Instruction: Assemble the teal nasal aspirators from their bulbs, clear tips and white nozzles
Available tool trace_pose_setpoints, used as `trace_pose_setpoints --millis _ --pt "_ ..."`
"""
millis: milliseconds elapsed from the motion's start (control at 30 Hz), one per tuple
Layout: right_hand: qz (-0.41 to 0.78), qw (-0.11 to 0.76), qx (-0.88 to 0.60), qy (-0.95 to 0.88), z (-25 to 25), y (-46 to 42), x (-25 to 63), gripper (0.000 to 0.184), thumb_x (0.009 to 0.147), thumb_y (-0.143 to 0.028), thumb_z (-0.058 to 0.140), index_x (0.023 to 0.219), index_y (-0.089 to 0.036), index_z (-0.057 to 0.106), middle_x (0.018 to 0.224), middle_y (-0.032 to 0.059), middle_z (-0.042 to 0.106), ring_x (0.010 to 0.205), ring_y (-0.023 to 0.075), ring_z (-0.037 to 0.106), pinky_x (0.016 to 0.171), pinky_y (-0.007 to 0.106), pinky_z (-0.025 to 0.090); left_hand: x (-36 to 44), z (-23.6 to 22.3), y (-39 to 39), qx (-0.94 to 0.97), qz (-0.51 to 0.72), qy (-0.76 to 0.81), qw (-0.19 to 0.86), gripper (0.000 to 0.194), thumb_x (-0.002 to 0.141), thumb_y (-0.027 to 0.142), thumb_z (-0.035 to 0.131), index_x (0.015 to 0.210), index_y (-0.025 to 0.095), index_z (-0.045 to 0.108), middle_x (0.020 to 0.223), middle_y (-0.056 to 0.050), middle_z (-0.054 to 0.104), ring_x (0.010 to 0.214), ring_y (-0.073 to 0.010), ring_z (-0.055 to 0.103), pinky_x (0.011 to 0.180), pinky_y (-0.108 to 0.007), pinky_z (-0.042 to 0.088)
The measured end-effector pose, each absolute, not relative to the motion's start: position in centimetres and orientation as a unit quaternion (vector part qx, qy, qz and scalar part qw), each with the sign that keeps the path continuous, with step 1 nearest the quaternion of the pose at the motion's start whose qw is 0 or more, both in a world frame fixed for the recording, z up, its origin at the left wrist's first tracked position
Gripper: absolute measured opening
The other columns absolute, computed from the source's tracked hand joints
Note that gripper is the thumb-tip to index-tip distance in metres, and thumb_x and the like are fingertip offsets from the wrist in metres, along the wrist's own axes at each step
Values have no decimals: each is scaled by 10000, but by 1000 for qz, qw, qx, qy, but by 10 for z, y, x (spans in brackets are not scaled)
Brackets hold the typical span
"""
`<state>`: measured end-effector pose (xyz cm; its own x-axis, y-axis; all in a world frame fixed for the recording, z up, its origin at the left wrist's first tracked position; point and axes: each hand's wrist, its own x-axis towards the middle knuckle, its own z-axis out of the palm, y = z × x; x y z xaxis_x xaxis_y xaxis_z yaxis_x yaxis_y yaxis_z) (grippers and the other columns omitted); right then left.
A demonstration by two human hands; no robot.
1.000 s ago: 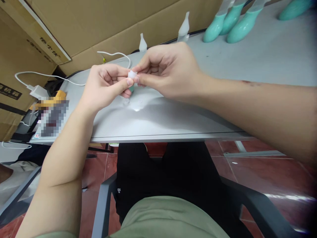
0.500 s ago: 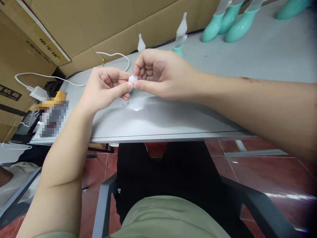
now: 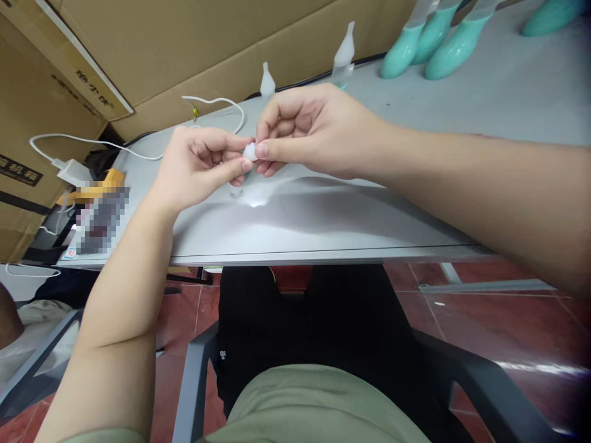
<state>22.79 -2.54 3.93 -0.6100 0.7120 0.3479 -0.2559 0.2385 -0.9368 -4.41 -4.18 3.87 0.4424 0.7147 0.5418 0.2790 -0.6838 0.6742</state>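
Observation:
My left hand pinches a small white translucent piece between thumb and fingertips, a little above the tabletop. From the other side, the thumb and fingers of my right hand close on the same piece. Fingers cover most of it, so its full shape stays hidden. Behind my right hand stands a bulb nasal aspirator with a pointed white tip; my hand blocks its lower part. A second pointed white tip rises just behind my right fingers, its base out of sight.
Several teal aspirator bulbs stand at the back right of the grey table. A white cable runs across the back left, near a white charger and a yellow object. Cardboard walls the rear; another person's arm shows lower left.
My right hand has turned slightly, its thumb now over the right side of the white piece and its lower fingers curled beneath. My left hand keeps its pinch, nearly still.

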Motion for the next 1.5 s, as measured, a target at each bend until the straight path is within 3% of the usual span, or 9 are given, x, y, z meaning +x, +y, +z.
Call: trace_pose_setpoints --millis 100,233,567,800,900,1067,1167,1367,1500 --pt "653 387 -213 -615 45 -31 229 351 884 -200 1203 878 -200 852 894 27 879 846 144 855 798 223 747 -48 35 -39 824 446 273 217 552 968 772 1125 1200 277 1056 858 -38 893 631 -181 830 582 -321 742" --pt "678 391 -238 -576 49 -31 225 292 1037 77 931 830 -106 834 816 58 838 713 108 801 717 193 707 -47 34 -41 844 446 261 145 466 1067 758 1036 1203 314 1068 876 -61 889 650 -182 803 569 -330 672" --pt "666 428 -250 -558 59 -41 220 399 1041 226 726 800 -78 821 768 65 818 682 108 787 697 203 665 -51 30 -34 862 461 202 49 291 1150 620 978 1299 383 1059 868 -46 879 664 -183 760 579 -346 547" --pt "604 457 -268 -595 59 -41 223 386 1011 206 769 840 -127 866 762 12 792 664 88 700 717 239 615 -55 39 -36 864 452 220 23 343 1158 666 952 1311 378 1056 857 -33 865 685 -169 732 592 -341 562" --pt "541 411 -268 -683 55 -31 232 346 996 143 829 873 -171 905 751 -7 795 694 97 699 711 232 590 -54 51 -48 864 453 220 27 321 1137 640 978 1229 342 1056 857 -24 875 716 -150 727 624 -333 585" --pt "426 257 -216 -841 41 -21 239 236 1006 26 825 986 -188 921 827 -23 827 739 98 697 711 239 519 -56 68 -67 870 431 222 90 122 1001 351 982 1087 321 1062 737 -13 802 596 -132 613 529 -350 458" --pt "364 210 -198 -885 37 -26 237 246 954 70 819 966 -168 880 851 -31 814 786 97 693 775 251 517 -59 78 -73 896 340 255 130 169 893 230 956 1012 314 1042 675 15 757 535 -117 529 480 -335 375" --pt "240 186 -168 -938 38 -32 237 253 1002 53 778 938 -172 872 853 -19 813 793 112 658 820 289 500 -53 97 -85 890 76 395 213 105 972 329 900 954 246 962 827 -20 891 664 -155 713 650 -309 548" --pt "228 194 -139 -944 35 -27 236 292 994 39 772 934 -214 905 891 -45 836 784 123 656 858 314 480 -51 91 -83 885 74 403 223 125 989 324 878 999 253 980 886 -21 934 707 -176 799 696 -298 624"
